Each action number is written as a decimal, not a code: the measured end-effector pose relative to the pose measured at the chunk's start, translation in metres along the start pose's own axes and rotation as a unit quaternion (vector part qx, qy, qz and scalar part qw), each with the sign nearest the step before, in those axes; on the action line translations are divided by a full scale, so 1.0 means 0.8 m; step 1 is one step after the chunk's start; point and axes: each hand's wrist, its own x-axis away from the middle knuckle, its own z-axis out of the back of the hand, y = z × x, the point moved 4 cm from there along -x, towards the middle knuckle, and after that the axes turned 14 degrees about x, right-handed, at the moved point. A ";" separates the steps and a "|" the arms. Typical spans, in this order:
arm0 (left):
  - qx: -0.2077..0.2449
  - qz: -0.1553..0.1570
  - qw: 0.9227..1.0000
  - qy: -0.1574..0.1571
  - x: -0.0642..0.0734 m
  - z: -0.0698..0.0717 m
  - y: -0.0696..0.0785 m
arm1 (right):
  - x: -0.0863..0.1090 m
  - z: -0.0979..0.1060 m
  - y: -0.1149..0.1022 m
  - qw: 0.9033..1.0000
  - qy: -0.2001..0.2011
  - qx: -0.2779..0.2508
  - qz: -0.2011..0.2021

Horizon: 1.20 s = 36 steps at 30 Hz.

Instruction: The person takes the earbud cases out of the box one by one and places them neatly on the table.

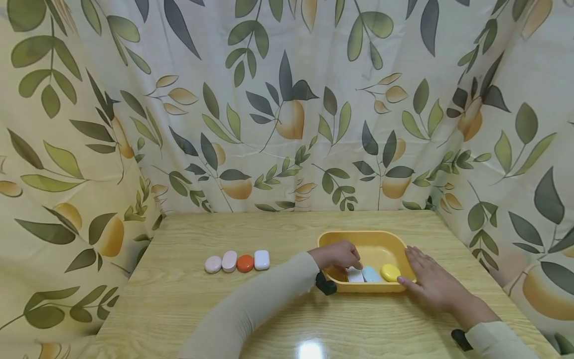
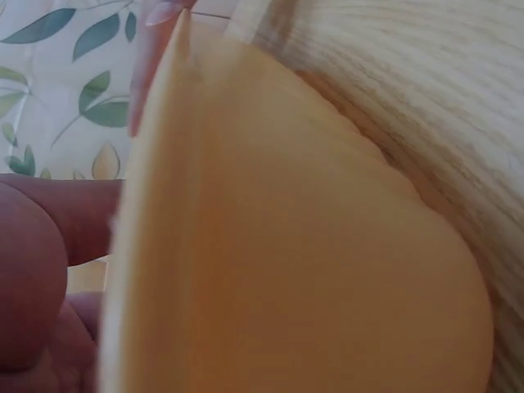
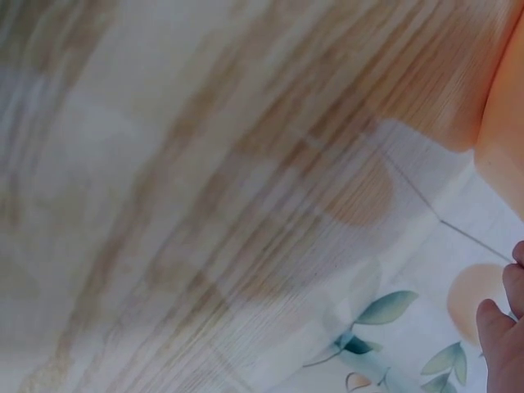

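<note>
In the head view my left hand (image 1: 342, 254) reaches over the left side of a yellow tray (image 1: 378, 238), fingers curled down at a white soap-like block (image 1: 356, 275). Beside that block in the tray lie a pale blue piece (image 1: 371, 274) and a round yellow piece (image 1: 390, 272). My right hand (image 1: 432, 279) rests against the tray's right end, fingers extended along the rim. The left wrist view shows the tray's outer wall (image 2: 327, 246) hiding the fingertips of the left hand (image 2: 49, 270). At the right wrist view's edge, fingers of the right hand (image 3: 503, 327) show near the tray (image 3: 503, 139).
Left of the tray, a row of pieces lies on the wooden table (image 1: 188, 309): a round pink one (image 1: 213, 264), an oval pink one (image 1: 229, 261), a round red one (image 1: 245, 263) and a white squarish one (image 1: 262, 260). A leaf-patterned curtain (image 1: 332, 164) surrounds the table's back and sides.
</note>
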 end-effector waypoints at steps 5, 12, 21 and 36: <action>-0.096 0.000 0.995 -0.028 0.001 -0.002 0.002 | 0.001 -0.001 0.000 1.000 -0.002 -0.001 -0.001; -0.184 -0.010 0.982 -0.047 -0.004 -0.007 0.000 | 0.001 -0.004 0.000 1.000 -0.013 -0.008 -0.008; -0.226 -0.011 0.973 -0.038 -0.002 -0.013 0.003 | 0.000 -0.004 0.002 1.000 -0.013 -0.008 -0.011; -0.014 -0.005 1.000 -0.004 0.004 -0.015 -0.001 | 0.000 -0.007 0.004 0.999 -0.022 -0.025 -0.021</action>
